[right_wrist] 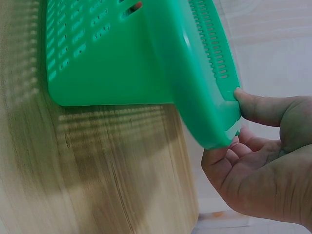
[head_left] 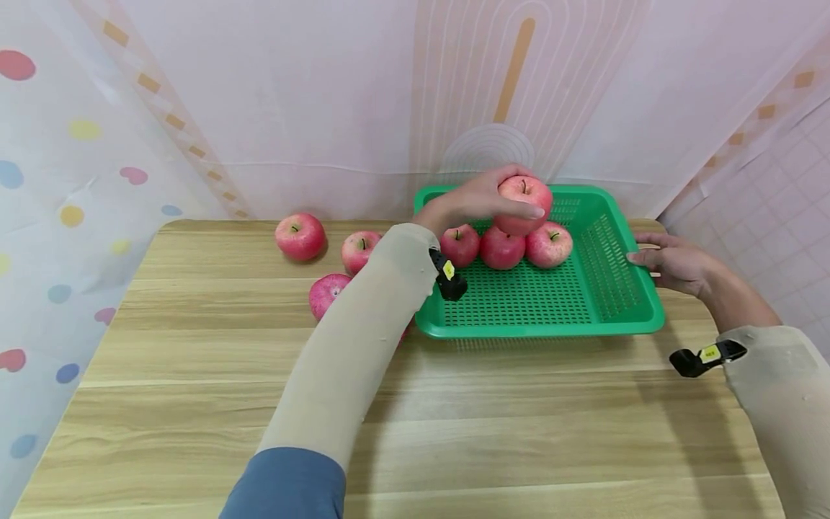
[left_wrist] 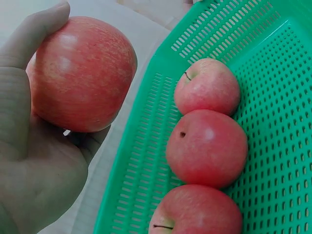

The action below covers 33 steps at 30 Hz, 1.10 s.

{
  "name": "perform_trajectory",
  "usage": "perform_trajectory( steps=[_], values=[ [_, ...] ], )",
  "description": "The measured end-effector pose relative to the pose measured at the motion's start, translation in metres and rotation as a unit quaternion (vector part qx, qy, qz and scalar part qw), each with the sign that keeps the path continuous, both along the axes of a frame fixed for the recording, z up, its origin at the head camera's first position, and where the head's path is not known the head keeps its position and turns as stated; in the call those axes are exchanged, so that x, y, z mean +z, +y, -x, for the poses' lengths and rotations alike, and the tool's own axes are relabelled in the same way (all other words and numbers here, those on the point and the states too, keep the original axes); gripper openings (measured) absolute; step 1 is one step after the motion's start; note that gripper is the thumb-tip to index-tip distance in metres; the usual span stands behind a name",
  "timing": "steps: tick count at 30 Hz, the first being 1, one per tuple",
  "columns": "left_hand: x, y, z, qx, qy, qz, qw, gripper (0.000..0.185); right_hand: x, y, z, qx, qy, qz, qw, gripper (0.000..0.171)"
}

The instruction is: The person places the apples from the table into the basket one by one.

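My left hand point(head_left: 483, 198) grips a red apple point(head_left: 527, 198), thumb on one side and fingers curled round the other. In the head view that apple overlaps the back part of a green plastic basket point(head_left: 538, 331). Three more apples sit in a row along the basket's back wall; in the left wrist view the middle apple point(left_wrist: 207, 148) touches both its neighbours. At the basket's right end my right hand point(head_left: 677, 263) pinches the rim, thumb on top and fingers curled beneath, as the right wrist view shows point(right_wrist: 258, 161).
Left of the basket, a red apple point(head_left: 300, 237) stands near the table's back edge. Another apple point(head_left: 359, 250) and a paler-bottomed apple point(head_left: 326, 294) lie partly behind my left sleeve. The wooden table point(head_left: 194, 375) meets a patterned curtain point(head_left: 311, 94) at the back.
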<state>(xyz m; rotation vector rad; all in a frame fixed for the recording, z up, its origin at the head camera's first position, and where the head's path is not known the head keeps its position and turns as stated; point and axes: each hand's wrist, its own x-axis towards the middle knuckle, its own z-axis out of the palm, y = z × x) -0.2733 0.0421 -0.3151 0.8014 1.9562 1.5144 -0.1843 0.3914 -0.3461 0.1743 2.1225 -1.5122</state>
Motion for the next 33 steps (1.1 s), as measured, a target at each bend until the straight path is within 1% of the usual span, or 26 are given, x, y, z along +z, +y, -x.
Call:
perform_trajectory(
  steps=[3, 11, 15, 19, 22, 27, 33],
  values=[
    [-0.003, 0.008, 0.000, -0.004, -0.003, 0.012, 0.9999, 0.061, 0.000, 0.001, 0.000, -0.003, 0.000, 0.006, 1.000, 0.023],
    [-0.011, 0.029, -0.002, -0.024, 0.013, 0.036, 0.9990, 0.072, 0.000, 0.003, 0.000, -0.009, -0.005, 0.008, 1.000, 0.021],
    [-0.019, 0.040, -0.004, -0.042, 0.005, 0.037, 0.9984, 0.068, 0.000, 0.004, -0.001, -0.016, -0.008, 0.018, 1.000, 0.019],
    [-0.025, 0.049, -0.007, -0.061, 0.021, 0.055, 0.9964, 0.062, -0.001, 0.005, -0.002, -0.016, -0.008, 0.019, 1.000, 0.020],
    [-0.029, 0.055, -0.010, -0.072, 0.028, 0.067, 0.9948, 0.063, -0.001, 0.006, -0.002, -0.009, -0.006, 0.009, 1.000, 0.021],
    [-0.036, 0.060, -0.014, -0.090, 0.015, 0.069, 0.9934, 0.064, -0.001, 0.005, -0.002, -0.005, -0.005, 0.003, 1.000, 0.024],
    [-0.040, 0.064, -0.016, -0.131, 0.034, 0.091, 0.9866, 0.067, 0.000, 0.005, -0.003, -0.006, -0.005, 0.012, 1.000, 0.021]
  ],
)
